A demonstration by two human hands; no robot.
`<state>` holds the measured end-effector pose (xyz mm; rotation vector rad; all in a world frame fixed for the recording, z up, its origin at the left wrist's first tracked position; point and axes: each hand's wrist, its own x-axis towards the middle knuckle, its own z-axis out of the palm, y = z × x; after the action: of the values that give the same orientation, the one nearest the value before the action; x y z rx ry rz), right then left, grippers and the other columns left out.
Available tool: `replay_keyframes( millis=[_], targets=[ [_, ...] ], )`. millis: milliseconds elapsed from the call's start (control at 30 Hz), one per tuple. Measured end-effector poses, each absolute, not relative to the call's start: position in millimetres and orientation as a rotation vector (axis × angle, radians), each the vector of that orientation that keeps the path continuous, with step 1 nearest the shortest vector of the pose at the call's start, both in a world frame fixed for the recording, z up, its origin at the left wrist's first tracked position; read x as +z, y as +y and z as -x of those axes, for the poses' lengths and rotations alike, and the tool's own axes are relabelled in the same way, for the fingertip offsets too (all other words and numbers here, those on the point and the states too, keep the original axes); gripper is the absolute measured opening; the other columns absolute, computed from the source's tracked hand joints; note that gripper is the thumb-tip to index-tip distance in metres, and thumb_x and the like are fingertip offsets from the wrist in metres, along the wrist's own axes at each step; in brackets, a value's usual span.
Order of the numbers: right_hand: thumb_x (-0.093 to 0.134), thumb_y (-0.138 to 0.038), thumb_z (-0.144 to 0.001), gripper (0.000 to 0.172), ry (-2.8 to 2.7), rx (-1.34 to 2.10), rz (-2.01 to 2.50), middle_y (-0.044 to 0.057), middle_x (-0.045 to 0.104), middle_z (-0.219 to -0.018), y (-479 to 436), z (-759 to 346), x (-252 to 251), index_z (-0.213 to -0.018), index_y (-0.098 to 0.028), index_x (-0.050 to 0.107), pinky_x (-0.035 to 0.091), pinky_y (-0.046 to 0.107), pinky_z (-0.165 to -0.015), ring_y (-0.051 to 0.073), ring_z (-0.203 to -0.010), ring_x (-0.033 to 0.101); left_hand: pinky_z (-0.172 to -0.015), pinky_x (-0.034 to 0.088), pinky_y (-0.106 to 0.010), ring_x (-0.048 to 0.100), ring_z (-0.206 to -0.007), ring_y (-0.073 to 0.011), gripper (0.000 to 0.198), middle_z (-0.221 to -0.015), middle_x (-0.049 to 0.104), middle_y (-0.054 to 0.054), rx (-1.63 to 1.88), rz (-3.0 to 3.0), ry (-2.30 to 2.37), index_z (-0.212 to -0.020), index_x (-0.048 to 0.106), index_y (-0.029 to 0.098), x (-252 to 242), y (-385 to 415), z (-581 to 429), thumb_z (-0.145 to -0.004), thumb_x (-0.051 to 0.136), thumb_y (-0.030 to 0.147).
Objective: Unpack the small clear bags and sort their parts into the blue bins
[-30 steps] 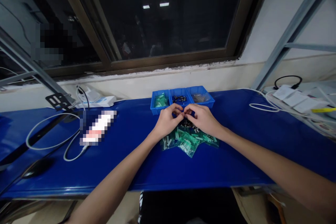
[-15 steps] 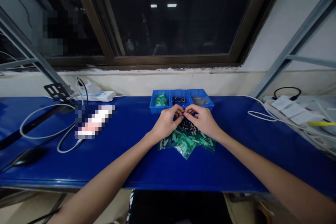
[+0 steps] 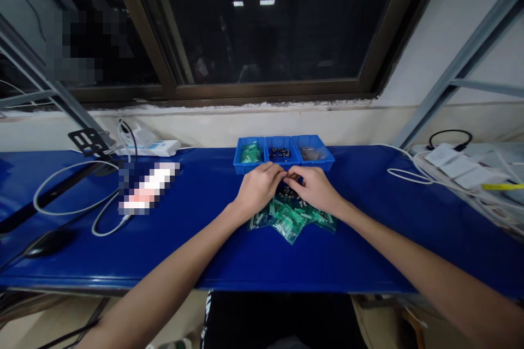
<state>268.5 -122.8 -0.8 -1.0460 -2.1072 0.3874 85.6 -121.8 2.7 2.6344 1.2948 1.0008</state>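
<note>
My left hand (image 3: pixel 258 187) and my right hand (image 3: pixel 313 185) meet fingertip to fingertip in front of the blue bins. Both are closed in a pinch, and whatever sits between the fingers is too small and hidden to name. Just below them lies a pile of small dark and silvery parts (image 3: pixel 289 192), partly covered by the hands. Nearer to me, green-tinted clear plastic bags (image 3: pixel 289 220) with pale strips inside are spread on the blue table. Behind the hands stand a left bin (image 3: pixel 250 170) with a green bag, a middle bin (image 3: pixel 282 161) with small dark parts, and a right bin (image 3: pixel 329 162) with clear bags.
A blurred-out bright object (image 3: pixel 151 188) with a white cable lies on the left of the blue table (image 3: pixel 196 180). Beyond it is a white power strip (image 3: pixel 161 148). A black mouse-like object (image 3: pixel 47 244) rests front left. White adapters (image 3: pixel 462 169) and cables crowd the right side.
My left fingers have curled further over, and both hands stay together at nearly the same place. The whole view has shifted slightly.
</note>
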Motion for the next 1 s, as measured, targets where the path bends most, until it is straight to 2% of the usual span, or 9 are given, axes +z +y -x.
replay_keyframes(
  millis=[67,167,267,400,633,800,1000],
  targets=[
    [0.055,-0.024,-0.092,0.018,-2.110,0.393,1.037,-0.002,0.062,-0.063,-124.4,-267.5,-0.6,-0.075,-0.019,0.061,0.039,0.025,-0.056,0.010,-0.053,0.054,-0.067,0.048,-0.029,0.062,-0.081,-0.0172,0.026,-0.089,0.065,-0.004,0.979,-2.643,1.333,-0.093,0.062,0.018,4.3,-123.0,-85.8,-0.101,0.041,0.029],
    [0.057,-0.025,-0.091,0.015,-2.078,0.427,1.027,-0.002,0.064,-0.066,-126.1,-267.3,1.9,-0.078,-0.019,0.062,0.041,0.025,-0.057,0.011,-0.057,0.057,-0.066,0.047,-0.029,0.062,-0.080,-0.0177,0.025,-0.087,0.065,-0.005,0.941,-2.651,1.348,-0.092,0.061,0.018,6.1,-124.5,-85.5,-0.101,0.040,0.027],
    [0.061,-0.027,-0.088,0.008,-2.007,0.511,1.021,0.001,0.067,-0.075,-125.9,-268.6,4.4,-0.085,-0.020,0.062,0.045,0.026,-0.059,0.014,-0.067,0.062,-0.065,0.047,-0.030,0.062,-0.079,-0.0180,0.025,-0.086,0.065,-0.005,0.887,-2.645,1.342,-0.092,0.060,0.018,7.1,-125.0,-84.7,-0.100,0.038,0.025],
    [0.061,-0.030,-0.087,0.010,-1.943,0.635,1.019,0.004,0.068,-0.084,-123.5,-270.2,4.0,-0.090,-0.020,0.063,0.049,0.027,-0.061,0.018,-0.079,0.065,-0.068,0.048,-0.030,0.062,-0.083,-0.0182,0.020,-0.090,0.065,-0.005,0.846,-2.651,1.247,-0.098,0.059,0.017,6.0,-124.0,-83.6,-0.098,0.040,0.022],
    [0.055,-0.028,-0.090,0.015,-1.944,0.633,1.009,0.003,0.070,-0.081,-119.9,-271.9,2.0,-0.084,-0.020,0.066,0.049,0.029,-0.064,0.017,-0.075,0.065,-0.060,0.044,-0.028,0.062,-0.077,-0.0184,0.024,-0.083,0.064,-0.004,0.777,-2.737,1.299,-0.091,0.062,0.018,2.8,-124.5,-85.9,-0.099,0.043,0.030],
    [0.049,-0.026,-0.093,0.021,-2.007,0.572,1.077,0.003,0.069,-0.074,-117.3,-272.6,0.8,-0.083,-0.019,0.066,0.048,0.030,-0.064,0.017,-0.069,0.064,-0.059,0.045,-0.027,0.062,-0.075,-0.0161,0.016,-0.090,0.065,-0.002,0.900,-2.674,1.348,-0.101,0.059,0.020,2.2,-124.9,-85.5,-0.097,0.052,0.034],
    [0.054,-0.019,-0.088,0.011,-2.040,0.597,1.065,0.002,0.070,-0.078,-117.1,-270.8,-2.0,-0.083,-0.019,0.064,0.046,0.027,-0.061,0.016,-0.070,0.064,-0.067,0.050,-0.028,0.063,-0.083,-0.0164,0.015,-0.099,0.063,-0.003,0.975,-2.681,1.300,-0.105,0.057,0.021,2.9,-125.2,-84.3,-0.099,0.049,0.032]
  ],
)
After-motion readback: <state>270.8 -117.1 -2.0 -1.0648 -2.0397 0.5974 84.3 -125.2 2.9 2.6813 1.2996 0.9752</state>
